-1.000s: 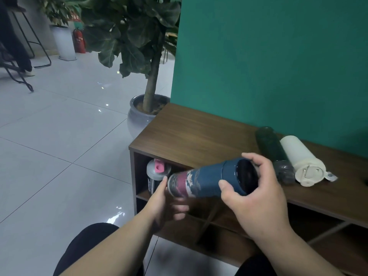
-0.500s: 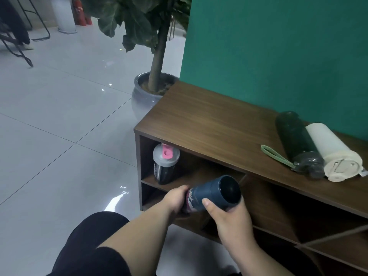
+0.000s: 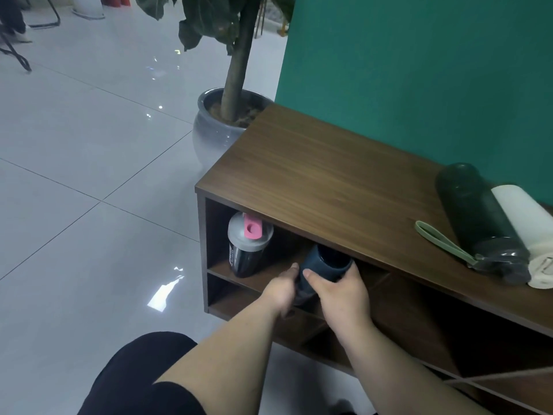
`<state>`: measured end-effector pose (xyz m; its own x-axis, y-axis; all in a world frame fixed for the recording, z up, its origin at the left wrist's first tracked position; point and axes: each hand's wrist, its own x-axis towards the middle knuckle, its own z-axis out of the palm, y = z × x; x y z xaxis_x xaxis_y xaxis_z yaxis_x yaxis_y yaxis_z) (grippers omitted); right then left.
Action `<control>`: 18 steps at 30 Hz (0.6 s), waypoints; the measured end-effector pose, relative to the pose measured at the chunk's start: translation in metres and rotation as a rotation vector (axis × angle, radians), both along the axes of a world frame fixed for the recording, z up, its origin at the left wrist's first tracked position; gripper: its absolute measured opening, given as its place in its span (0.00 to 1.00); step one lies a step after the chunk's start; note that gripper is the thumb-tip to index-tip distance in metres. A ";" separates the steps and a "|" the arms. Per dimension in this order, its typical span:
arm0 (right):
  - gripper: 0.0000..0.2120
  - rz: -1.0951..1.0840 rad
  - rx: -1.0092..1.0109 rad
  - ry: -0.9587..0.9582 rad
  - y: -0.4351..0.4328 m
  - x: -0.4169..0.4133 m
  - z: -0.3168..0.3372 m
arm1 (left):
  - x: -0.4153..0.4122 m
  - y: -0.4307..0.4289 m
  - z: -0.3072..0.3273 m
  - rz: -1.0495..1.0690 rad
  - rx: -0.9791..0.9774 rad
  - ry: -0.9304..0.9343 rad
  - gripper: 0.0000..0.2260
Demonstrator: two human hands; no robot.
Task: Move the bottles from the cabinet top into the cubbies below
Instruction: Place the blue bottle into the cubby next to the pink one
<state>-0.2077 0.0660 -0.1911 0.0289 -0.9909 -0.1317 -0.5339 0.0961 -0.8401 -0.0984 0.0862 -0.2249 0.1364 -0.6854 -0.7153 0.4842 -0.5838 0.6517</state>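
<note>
Both hands hold a dark blue bottle (image 3: 324, 266) at the mouth of the upper left cubby, its far end under the cabinet top (image 3: 323, 187). My left hand (image 3: 282, 290) grips its left side and my right hand (image 3: 341, 290) wraps its right side. A black shaker bottle (image 3: 247, 250) with a grey lid and pink cap stands upright inside the same cubby, to the left. On the cabinet top at the right lie a dark green bottle (image 3: 478, 218) with a green strap (image 3: 443, 241) and a cream bottle (image 3: 526, 223), side by side.
A large potted plant (image 3: 223, 121) in a grey pot stands by the cabinet's left end. A teal wall (image 3: 419, 70) backs the cabinet. Glossy white floor tiles (image 3: 89, 175) spread to the left. Lower cubbies (image 3: 404, 324) have diagonal dividers. My dark-clothed knee (image 3: 140, 375) is at the bottom.
The blue bottle has gone down from above the cabinet top and forward into the upper left cubby opening, both hands still on it. The view has tilted down and closer.
</note>
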 end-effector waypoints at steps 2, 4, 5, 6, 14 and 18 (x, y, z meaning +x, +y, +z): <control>0.37 -0.013 0.008 -0.002 -0.006 0.004 -0.003 | 0.002 -0.006 -0.002 0.032 -0.020 0.019 0.21; 0.37 -0.007 0.023 -0.012 -0.011 0.007 -0.006 | 0.003 -0.013 -0.003 0.058 -0.028 0.049 0.17; 0.36 -0.007 0.032 -0.022 -0.014 0.008 -0.006 | 0.004 -0.016 -0.005 0.070 -0.027 0.059 0.19; 0.35 -0.010 0.041 -0.028 -0.016 0.009 -0.007 | 0.004 -0.019 -0.005 0.073 -0.033 0.061 0.20; 0.34 -0.012 0.088 -0.004 -0.026 0.017 -0.013 | 0.002 -0.028 -0.013 0.085 -0.077 -0.019 0.22; 0.35 -0.028 0.098 0.007 -0.030 0.018 -0.017 | 0.001 -0.025 -0.003 0.094 -0.097 0.001 0.19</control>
